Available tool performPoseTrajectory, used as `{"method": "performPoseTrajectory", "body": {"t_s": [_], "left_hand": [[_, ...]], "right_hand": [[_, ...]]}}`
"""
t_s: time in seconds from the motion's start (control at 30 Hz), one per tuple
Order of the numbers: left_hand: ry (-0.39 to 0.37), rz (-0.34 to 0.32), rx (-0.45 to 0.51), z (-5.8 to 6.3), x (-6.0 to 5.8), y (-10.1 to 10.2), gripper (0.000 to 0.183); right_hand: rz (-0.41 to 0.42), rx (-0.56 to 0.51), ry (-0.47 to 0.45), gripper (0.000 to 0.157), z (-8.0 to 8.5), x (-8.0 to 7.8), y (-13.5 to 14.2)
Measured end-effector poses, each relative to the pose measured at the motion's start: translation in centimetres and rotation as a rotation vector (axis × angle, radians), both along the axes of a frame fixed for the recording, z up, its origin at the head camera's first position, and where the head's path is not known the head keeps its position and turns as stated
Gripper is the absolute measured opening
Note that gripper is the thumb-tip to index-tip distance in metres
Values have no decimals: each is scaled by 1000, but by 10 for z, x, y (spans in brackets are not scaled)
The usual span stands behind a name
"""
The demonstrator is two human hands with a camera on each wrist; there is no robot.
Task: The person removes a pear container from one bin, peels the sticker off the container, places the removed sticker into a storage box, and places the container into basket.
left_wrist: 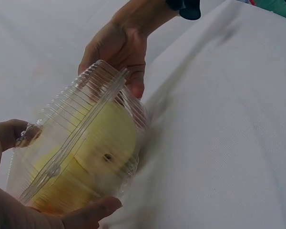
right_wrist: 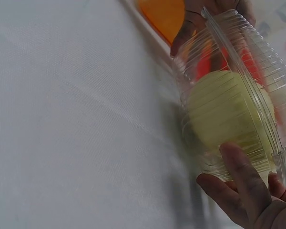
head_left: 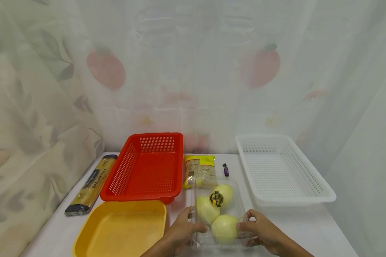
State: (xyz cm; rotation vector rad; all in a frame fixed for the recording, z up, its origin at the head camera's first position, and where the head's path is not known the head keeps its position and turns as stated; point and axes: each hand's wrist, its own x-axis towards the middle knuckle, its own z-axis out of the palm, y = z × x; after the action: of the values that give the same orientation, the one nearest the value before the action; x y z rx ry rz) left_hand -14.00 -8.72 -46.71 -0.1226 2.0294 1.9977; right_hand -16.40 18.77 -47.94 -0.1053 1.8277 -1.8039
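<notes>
A clear plastic clamshell box (head_left: pixel 234 200) lies closed in front of me, with three round, pale yellow-green fruits (head_left: pixel 224 228) inside. Its lid carries a black sticker (head_left: pixel 216 199). My left hand (head_left: pixel 184 228) grips the left side of the box near its front. On the opposite side, my right hand (head_left: pixel 262 230) holds it with the thumb against the wall. In the left wrist view the box (left_wrist: pixel 86 138) appears tilted, its ridged side and seam showing between both hands. The right wrist view shows fingers (right_wrist: pixel 245 179) along the ridged wall beside one fruit.
A yellow basin (head_left: pixel 122 228) stands at front left, a red basket (head_left: pixel 154 167) behind it, and a spaghetti pack (head_left: pixel 93 182) at the left edge. Behind the box are a yellow-topped bag (head_left: pixel 199 167) and a purple-wrapped candy (head_left: pixel 226 170). A white basket (head_left: pixel 273 175) stands right.
</notes>
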Motion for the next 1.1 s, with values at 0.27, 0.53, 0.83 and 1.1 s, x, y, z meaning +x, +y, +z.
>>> {"method": "performPoseTrajectory", "body": {"t_s": [0.27, 0.53, 0.83, 1.1], "left_hand": [[29, -9, -40, -4, -1, -2, 71], [39, -8, 40, -13, 1, -6, 73], [48, 5, 29, -17, 3, -7, 75], [58, -1, 63, -19, 3, -8, 74]], "right_hand": [[-28, -1, -11, 34, -4, 2, -2], [-48, 8, -9, 36, -7, 4, -5], [-52, 41, 5, 40, -6, 5, -8], [-38, 5, -10, 39, -2, 7, -4]]}}
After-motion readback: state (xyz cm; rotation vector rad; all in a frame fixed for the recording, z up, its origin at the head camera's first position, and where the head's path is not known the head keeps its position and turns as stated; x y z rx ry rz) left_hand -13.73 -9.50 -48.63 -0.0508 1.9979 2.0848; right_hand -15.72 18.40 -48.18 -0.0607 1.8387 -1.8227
